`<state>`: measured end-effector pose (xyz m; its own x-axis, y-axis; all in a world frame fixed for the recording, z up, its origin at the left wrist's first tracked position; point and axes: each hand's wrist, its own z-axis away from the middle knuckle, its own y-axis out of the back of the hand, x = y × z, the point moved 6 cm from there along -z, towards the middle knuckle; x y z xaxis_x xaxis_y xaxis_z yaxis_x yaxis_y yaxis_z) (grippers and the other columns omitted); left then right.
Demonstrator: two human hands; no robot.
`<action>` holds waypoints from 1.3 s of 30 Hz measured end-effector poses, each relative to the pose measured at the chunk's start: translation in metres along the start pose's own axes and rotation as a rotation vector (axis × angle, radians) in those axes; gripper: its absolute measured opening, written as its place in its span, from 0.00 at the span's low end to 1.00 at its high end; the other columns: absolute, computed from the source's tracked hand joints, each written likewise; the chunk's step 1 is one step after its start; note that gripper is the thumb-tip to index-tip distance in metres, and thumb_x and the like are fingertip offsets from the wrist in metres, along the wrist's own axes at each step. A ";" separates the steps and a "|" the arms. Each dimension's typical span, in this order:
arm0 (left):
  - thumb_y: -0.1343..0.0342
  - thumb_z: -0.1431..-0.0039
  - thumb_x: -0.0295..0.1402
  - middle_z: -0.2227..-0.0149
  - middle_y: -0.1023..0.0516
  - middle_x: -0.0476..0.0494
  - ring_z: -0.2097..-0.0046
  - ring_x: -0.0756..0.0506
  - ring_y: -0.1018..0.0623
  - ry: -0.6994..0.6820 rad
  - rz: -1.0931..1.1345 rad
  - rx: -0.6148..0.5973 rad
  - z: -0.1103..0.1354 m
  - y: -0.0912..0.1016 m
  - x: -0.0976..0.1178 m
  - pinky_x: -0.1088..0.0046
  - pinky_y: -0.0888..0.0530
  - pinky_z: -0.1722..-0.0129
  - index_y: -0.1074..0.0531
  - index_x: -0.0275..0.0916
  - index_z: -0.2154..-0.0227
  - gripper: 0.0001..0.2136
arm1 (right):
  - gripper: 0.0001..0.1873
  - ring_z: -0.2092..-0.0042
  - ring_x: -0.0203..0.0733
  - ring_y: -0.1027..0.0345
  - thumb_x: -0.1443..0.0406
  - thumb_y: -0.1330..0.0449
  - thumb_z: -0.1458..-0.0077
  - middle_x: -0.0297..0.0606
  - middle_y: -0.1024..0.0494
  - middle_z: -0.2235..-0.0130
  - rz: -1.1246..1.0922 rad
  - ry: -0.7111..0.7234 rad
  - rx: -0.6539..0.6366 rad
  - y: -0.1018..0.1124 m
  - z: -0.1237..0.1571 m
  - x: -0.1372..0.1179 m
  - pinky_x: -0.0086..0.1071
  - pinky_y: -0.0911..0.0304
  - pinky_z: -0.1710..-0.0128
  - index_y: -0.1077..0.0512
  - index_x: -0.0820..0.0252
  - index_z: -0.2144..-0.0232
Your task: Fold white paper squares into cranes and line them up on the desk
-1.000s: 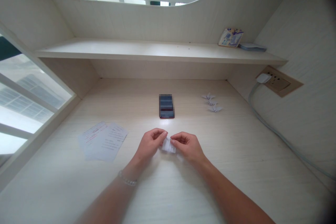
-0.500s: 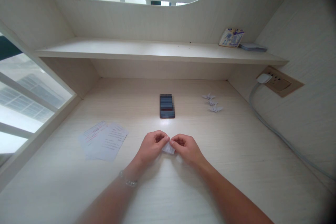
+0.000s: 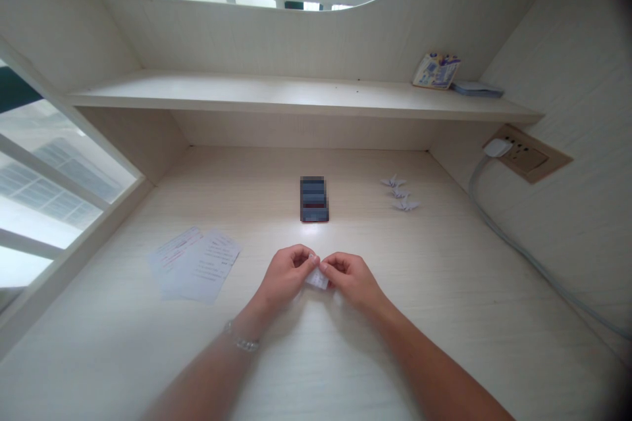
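pale wood-grain surface (image 3: 444,316) carries everything. nearest, the two forearms come in from the near edge; a thin bracelet (image 3: 240,342) sits on the left wrist. left hand (image 3: 284,276) and right hand (image 3: 351,277) meet at centre, both curled and pinching one small folded piece of white paper (image 3: 316,279) between thumb and fingertips, held just above or on the surface; contact with it cannot be told. judgement: a small fold is being pressed. to do it well, line up the edges first, keep both pinches close to the crease, then run a fingertip along it firmly against the surface.

left of the hands, well apart, lie printed paper sheets (image 3: 195,264), overlapping. farther, centre, a dark phone (image 3: 314,199) lies flat. far right, three small folded paper cranes (image 3: 401,194) sit in a row. a grey cable (image 3: 513,243) runs along the right side to a wall socket (image 3: 526,154). farthest, a shelf (image 3: 247,95) holds a small printed card (image 3: 436,70) leaning at its right end.
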<state>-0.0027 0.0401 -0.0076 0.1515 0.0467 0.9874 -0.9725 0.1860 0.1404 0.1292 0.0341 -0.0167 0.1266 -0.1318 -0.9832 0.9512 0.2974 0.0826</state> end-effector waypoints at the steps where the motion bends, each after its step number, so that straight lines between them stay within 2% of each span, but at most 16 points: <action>1: 0.44 0.49 0.38 0.76 0.28 0.47 0.73 0.50 0.30 0.004 0.006 0.007 0.000 0.000 -0.001 0.77 0.35 0.74 0.28 0.34 0.75 0.11 | 0.13 0.76 0.35 0.36 0.58 0.41 0.51 0.35 0.28 0.78 0.003 -0.005 -0.006 0.000 0.000 0.000 0.27 0.42 0.77 0.28 0.63 0.76; 15: 0.44 0.50 0.38 0.76 0.29 0.47 0.74 0.50 0.31 0.018 0.016 0.008 0.000 0.000 -0.001 0.77 0.35 0.74 0.28 0.34 0.75 0.11 | 0.13 0.78 0.34 0.36 0.57 0.38 0.55 0.34 0.28 0.79 -0.054 -0.022 -0.002 0.002 -0.001 -0.002 0.27 0.41 0.78 0.29 0.63 0.78; 21: 0.43 0.51 0.39 0.76 0.28 0.46 0.74 0.50 0.31 0.021 0.030 0.000 0.000 -0.001 0.000 0.77 0.36 0.75 0.27 0.34 0.76 0.11 | 0.12 0.77 0.35 0.36 0.58 0.39 0.54 0.33 0.29 0.79 -0.077 -0.007 -0.029 0.000 -0.001 -0.002 0.27 0.40 0.77 0.30 0.62 0.77; 27: 0.46 0.48 0.41 0.76 0.27 0.46 0.74 0.50 0.31 0.061 0.190 -0.016 -0.001 -0.002 -0.004 0.76 0.35 0.75 0.26 0.33 0.74 0.14 | 0.10 0.77 0.35 0.38 0.60 0.40 0.53 0.33 0.30 0.79 -0.029 0.031 0.040 0.003 0.000 -0.003 0.28 0.43 0.77 0.30 0.62 0.78; 34: 0.42 0.50 0.38 0.75 0.29 0.47 0.72 0.50 0.31 0.000 0.076 -0.043 0.001 -0.003 0.003 0.76 0.35 0.72 0.28 0.34 0.74 0.10 | 0.10 0.75 0.35 0.38 0.61 0.42 0.51 0.34 0.29 0.77 0.069 0.077 0.042 0.004 0.002 -0.007 0.28 0.44 0.76 0.29 0.63 0.77; 39: 0.44 0.48 0.38 0.75 0.29 0.47 0.73 0.51 0.32 0.030 0.109 -0.045 0.000 -0.003 0.000 0.77 0.36 0.73 0.28 0.33 0.75 0.11 | 0.10 0.75 0.35 0.39 0.61 0.42 0.51 0.33 0.30 0.78 0.067 0.084 0.036 0.005 0.003 -0.009 0.28 0.44 0.76 0.30 0.63 0.77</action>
<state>0.0003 0.0399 -0.0083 0.0513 0.0981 0.9939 -0.9746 0.2221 0.0284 0.1332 0.0338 -0.0070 0.1674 -0.0326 -0.9853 0.9512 0.2681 0.1528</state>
